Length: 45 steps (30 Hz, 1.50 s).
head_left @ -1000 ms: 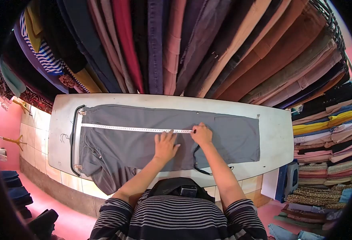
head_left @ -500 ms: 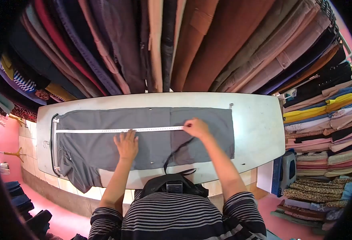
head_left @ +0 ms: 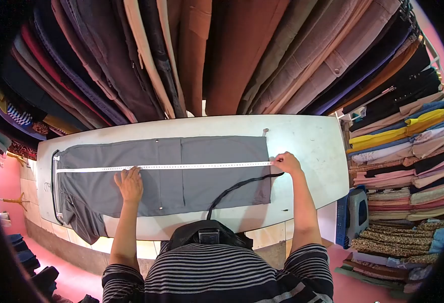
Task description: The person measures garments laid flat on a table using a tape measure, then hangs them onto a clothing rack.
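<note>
A grey folded garment, which looks like trousers, lies flat on the white table, clipped at its left end to a hanger. Lengthwise across it runs a white tape measure, stretched straight from the hanger end to the garment's right edge. My left hand rests palm down, fingers extended, their tips at the tape. At the right edge of the cloth my right hand pinches the end part of the tape. A black cord curves from the black waist bag to just below my right hand.
The white table has rounded ends. Trousers on hangers crowd its far side. Folded clothes are stacked at the right, beside a grey and blue plastic item. Dark clothes lie at the lower left.
My right hand has moved right along the garment, drawing the tape out to its right edge. The black cord now stretches further right. My left hand stays on the tape; the view has shifted slightly.
</note>
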Tool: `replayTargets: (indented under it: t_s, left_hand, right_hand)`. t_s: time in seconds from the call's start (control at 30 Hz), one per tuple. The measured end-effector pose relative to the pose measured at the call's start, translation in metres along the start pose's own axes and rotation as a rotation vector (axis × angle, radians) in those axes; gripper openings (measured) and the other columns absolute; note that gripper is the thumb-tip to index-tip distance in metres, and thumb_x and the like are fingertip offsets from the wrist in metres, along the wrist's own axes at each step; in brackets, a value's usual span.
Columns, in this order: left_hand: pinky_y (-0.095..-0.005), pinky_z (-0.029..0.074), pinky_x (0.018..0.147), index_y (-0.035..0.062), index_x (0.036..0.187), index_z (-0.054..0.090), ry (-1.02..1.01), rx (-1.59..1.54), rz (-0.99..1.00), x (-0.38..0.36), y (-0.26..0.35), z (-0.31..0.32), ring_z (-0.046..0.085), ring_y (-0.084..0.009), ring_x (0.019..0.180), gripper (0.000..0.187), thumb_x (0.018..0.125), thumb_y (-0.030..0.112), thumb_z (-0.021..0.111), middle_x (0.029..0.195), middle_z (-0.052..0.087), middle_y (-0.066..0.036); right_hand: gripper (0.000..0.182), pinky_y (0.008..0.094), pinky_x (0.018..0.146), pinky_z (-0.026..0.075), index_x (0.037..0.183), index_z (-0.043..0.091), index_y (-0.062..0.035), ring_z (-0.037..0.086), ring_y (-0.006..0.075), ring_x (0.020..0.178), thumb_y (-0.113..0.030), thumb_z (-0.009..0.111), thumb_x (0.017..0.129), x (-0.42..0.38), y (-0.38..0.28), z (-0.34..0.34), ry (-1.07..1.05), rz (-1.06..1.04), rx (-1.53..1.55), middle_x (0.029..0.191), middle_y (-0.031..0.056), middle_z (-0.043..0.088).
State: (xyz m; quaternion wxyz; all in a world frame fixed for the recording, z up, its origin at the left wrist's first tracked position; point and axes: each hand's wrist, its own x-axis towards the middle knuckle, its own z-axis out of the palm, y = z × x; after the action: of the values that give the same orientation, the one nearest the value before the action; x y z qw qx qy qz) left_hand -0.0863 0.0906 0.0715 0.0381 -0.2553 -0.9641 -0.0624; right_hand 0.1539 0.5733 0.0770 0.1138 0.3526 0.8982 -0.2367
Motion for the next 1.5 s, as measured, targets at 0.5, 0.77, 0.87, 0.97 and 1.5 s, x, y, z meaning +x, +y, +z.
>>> replayTargets:
  t_s: [0.5, 0.77, 0.87, 0.97, 1.5]
  left_hand:
    - [-0.0537, 0.015, 0.098, 0.0155, 0.105, 0.057, -0.002, 0.003, -0.021, 0.0, 0.001, 0.004, 0.043, -0.0224, 0.105, 0.026, 0.081, 0.018, 0.048, 0.11, 0.055, 0.003]
    - [-0.0538, 0.014, 0.099, 0.0151, 0.108, 0.056, 0.027, -0.013, 0.0, -0.005, -0.001, 0.003, 0.043, -0.0218, 0.108, 0.028, 0.082, 0.021, 0.048, 0.115, 0.054, 0.003]
    - [-0.0526, 0.014, 0.1, 0.015, 0.113, 0.053, 0.026, -0.049, 0.043, -0.011, -0.008, 0.011, 0.043, -0.023, 0.109, 0.032, 0.082, 0.021, 0.048, 0.119, 0.051, 0.002]
    - [-0.0506, 0.015, 0.1, 0.014, 0.124, 0.044, -0.017, -0.062, 0.075, -0.018, -0.011, 0.014, 0.039, -0.0263, 0.113, 0.043, 0.082, 0.021, 0.049, 0.129, 0.042, -0.003]
    - [-0.0477, 0.013, 0.101, 0.0061, 0.131, 0.031, 0.343, -0.135, -0.351, -0.088, -0.065, 0.01, 0.024, -0.0313, 0.125, 0.052, 0.088, 0.035, 0.039, 0.137, 0.024, -0.017]
  right_hand:
    - [0.028, 0.0352, 0.064, 0.048, 0.077, 0.066, -0.0137, 0.059, 0.0228, 0.076, -0.039, 0.068, 0.066, -0.01, -0.018, 0.009, 0.137, 0.07, -0.193, 0.084, 0.0079, 0.055]
    - [0.035, 0.0362, 0.06, 0.048, 0.082, 0.061, -0.0076, 0.057, 0.0237, 0.067, -0.032, 0.074, 0.062, -0.025, -0.035, 0.012, 0.249, -0.1, 0.028, 0.085, 0.0093, 0.05]
    - [0.061, 0.0388, 0.069, 0.047, 0.102, 0.045, -0.0003, 0.053, 0.0287, 0.08, -0.032, 0.077, 0.061, -0.027, -0.051, 0.023, 0.251, -0.138, 0.117, 0.097, 0.015, 0.046]
    - [0.069, 0.0389, 0.076, 0.045, 0.105, 0.042, 0.0004, 0.049, 0.031, 0.09, -0.035, 0.078, 0.058, -0.029, -0.065, 0.043, 0.397, -0.281, 0.103, 0.1, 0.0149, 0.046]
    - [0.073, 0.0274, 0.069, 0.042, 0.116, 0.03, -0.0048, 0.046, 0.0148, 0.076, -0.008, 0.077, 0.06, -0.062, 0.001, 0.028, 0.823, -0.011, 0.667, 0.087, 0.0054, 0.045]
